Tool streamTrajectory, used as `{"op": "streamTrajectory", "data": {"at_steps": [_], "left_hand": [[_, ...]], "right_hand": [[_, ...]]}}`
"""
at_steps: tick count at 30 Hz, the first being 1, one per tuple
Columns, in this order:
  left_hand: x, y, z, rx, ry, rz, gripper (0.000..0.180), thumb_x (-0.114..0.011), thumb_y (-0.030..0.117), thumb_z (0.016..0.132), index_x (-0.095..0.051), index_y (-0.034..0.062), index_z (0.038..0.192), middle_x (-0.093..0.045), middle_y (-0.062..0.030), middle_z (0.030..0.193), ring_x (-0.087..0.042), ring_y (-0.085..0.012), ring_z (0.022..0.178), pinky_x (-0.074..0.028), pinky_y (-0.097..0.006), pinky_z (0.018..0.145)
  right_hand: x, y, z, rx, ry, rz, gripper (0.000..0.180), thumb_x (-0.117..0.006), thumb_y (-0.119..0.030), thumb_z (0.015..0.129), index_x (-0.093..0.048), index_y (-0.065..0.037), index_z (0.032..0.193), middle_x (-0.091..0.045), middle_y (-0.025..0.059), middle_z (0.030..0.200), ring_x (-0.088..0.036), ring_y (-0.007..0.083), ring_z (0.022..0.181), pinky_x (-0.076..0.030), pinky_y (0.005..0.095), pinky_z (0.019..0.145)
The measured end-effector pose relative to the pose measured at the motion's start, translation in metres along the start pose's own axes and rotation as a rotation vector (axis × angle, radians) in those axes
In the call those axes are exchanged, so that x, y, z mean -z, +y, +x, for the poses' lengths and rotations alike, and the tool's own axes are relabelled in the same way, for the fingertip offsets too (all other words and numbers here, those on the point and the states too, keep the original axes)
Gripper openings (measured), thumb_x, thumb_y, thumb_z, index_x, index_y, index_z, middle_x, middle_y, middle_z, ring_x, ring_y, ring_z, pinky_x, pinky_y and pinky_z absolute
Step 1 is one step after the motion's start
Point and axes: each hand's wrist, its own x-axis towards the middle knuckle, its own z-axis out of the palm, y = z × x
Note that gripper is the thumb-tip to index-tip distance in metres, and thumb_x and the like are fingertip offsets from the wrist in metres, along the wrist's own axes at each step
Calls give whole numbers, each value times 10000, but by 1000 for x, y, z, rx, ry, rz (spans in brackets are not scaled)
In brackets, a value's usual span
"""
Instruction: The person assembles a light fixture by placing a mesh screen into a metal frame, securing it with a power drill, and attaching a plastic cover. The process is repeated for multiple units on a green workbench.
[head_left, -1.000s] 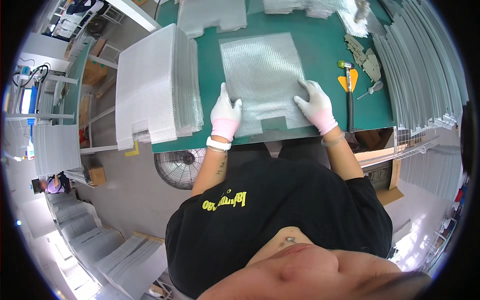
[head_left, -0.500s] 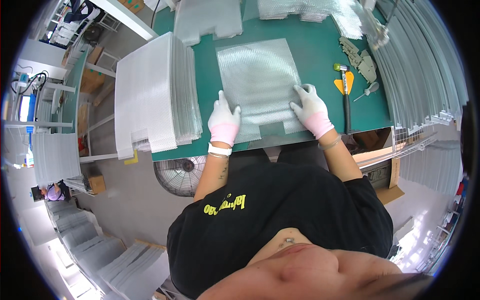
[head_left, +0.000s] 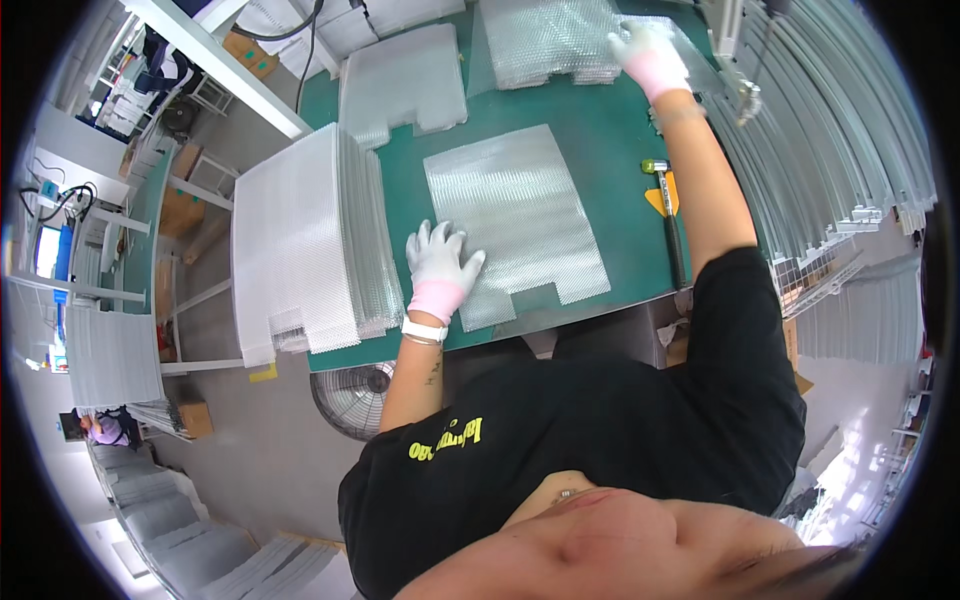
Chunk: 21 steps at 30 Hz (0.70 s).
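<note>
A silvery mesh sheet [head_left: 515, 215] with a notch in its near edge lies on the green tabletop [head_left: 605, 175] in front of me. My left hand [head_left: 438, 265], in a white and pink glove, rests with spread fingers at the sheet's left edge. At the far side of the table, my right hand [head_left: 652, 62], gloved alike, reaches to the right edge of a stack of mesh sheets [head_left: 545, 45]. Its fingers look apart and slightly blurred, and I see nothing held in them.
A tall stack of mesh sheets [head_left: 285, 240] stands on the left, with a lower notched stack [head_left: 400, 85] behind it. Right of the sheet lies a hammer [head_left: 670, 225] over an orange piece [head_left: 655, 200]. Long grey panels [head_left: 830, 130] line the right side. A floor fan [head_left: 350, 400] stands below the table.
My right hand has left the sheet's right edge and moved far forward to the back stack. My left hand stays by the left edge, fingers more spread. The view has shifted slightly.
</note>
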Motion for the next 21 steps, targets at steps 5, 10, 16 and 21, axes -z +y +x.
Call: {"op": "streamTrajectory", "data": {"at_steps": [5,10,16,21], "left_hand": [[-7,-1,-2,-16,-13,-24,518,-637,436,856,-650,54,1205,-501,-153,1398,-360,-401,1355,-210,-532,1150],[-15,-5,-10,15,36,-69,534,-656,425,851,-632,48,1228,-491,-155,1410,-359,-399,1358,-216,-523,1152],[-18,-5,-7,12,12,-103,535,-659,409,850,-620,50,1244,-484,-154,1419,-359,-388,1361,-214,-514,1154],[-18,-4,-8,14,46,-115,512,-665,400,845,-630,47,1214,-494,-150,1407,-368,-363,1356,-225,-498,1151]], "right_hand": [[-18,-32,26,-183,-576,-203,525,-596,-437,875,-655,-55,1229,-658,186,1225,-619,344,1167,-489,445,972],[-5,-74,25,-67,-672,-430,480,-645,-362,834,-663,-80,1222,-661,201,1211,-645,336,1129,-531,470,917],[-90,37,57,-256,-463,15,592,-739,-407,728,-671,-18,1169,-668,219,1180,-648,358,1104,-531,412,942],[-69,19,54,-151,-326,-271,656,-762,-442,731,-594,-28,1212,-632,213,1195,-606,366,1144,-509,403,966]]}}
